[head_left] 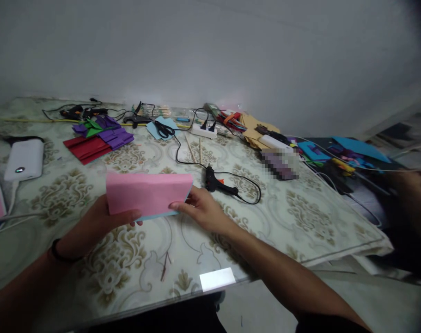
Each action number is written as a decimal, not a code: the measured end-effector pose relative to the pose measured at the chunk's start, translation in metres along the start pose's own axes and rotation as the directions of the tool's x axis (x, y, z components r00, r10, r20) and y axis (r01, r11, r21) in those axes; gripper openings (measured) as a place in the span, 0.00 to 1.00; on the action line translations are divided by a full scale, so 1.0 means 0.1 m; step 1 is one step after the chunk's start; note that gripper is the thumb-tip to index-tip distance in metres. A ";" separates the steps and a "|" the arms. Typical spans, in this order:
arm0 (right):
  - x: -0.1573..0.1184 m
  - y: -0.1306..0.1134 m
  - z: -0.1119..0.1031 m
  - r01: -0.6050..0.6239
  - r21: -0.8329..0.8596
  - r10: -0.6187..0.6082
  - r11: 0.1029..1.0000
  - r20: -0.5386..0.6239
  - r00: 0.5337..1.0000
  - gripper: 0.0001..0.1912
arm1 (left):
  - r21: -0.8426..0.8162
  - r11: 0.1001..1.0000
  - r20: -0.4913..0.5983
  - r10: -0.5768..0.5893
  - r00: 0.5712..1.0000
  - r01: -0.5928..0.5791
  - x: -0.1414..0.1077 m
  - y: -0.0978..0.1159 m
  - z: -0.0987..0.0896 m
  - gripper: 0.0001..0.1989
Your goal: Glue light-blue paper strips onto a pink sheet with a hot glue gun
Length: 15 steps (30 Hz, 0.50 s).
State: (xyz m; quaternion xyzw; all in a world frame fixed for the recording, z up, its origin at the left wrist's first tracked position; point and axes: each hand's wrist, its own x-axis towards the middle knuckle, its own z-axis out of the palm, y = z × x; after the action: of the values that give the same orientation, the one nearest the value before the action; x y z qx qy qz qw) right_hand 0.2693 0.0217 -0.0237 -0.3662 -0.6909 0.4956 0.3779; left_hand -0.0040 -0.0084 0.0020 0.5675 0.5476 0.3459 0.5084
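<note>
A pink sheet of paper (pixel 149 192), with a light blue sheet showing along its lower and right edges, is held above the patterned tabletop. My left hand (pixel 109 215) grips its lower left corner, thumb on the pink face and fingers behind. At the lower right, my right hand (pixel 199 206) pinches the papers with the thumb in front. Just beyond the right hand lies a black glue gun (pixel 213 181) with an orange trigger, its cord looping to the right. Two thin wooden sticks (pixel 195 150) rest behind the papers.
Folded red paper (pixel 88 149) and purple paper (pixel 116 138) lie at back left. A white power bank (pixel 25 159) sits at far left. A power strip (pixel 204 131) stands at the back, cords around it. Another person's hand (pixel 409 189) is blurred at far right.
</note>
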 end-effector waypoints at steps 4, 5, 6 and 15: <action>-0.02 0.01 0.01 0.001 0.080 0.001 0.997 -0.028 1.000 0.16 | -0.118 0.990 0.122 -0.056 0.991 0.070 -0.03 -0.01 -0.04 0.26; -0.02 -0.01 0.02 0.000 0.099 0.003 0.995 -0.028 1.000 0.16 | -0.114 0.990 0.115 -0.067 0.991 0.080 -0.03 -0.01 -0.04 0.26; -0.03 -0.02 0.04 -0.006 0.114 0.009 0.993 -0.025 1.000 0.16 | -0.104 0.991 0.109 -0.070 0.992 0.082 -0.03 -0.02 -0.05 0.26; -0.06 0.00 0.08 -0.110 0.055 0.107 0.992 0.047 0.993 0.18 | -0.093 0.995 0.110 -0.030 0.994 0.040 0.00 -0.02 0.11 0.15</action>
State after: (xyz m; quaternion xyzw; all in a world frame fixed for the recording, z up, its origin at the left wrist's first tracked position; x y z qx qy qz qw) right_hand 0.2648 0.0129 -0.0267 -0.3812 -0.6635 0.5431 0.3456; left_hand 0.0056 -0.0107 -0.0024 0.5508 0.5122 0.3313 0.5696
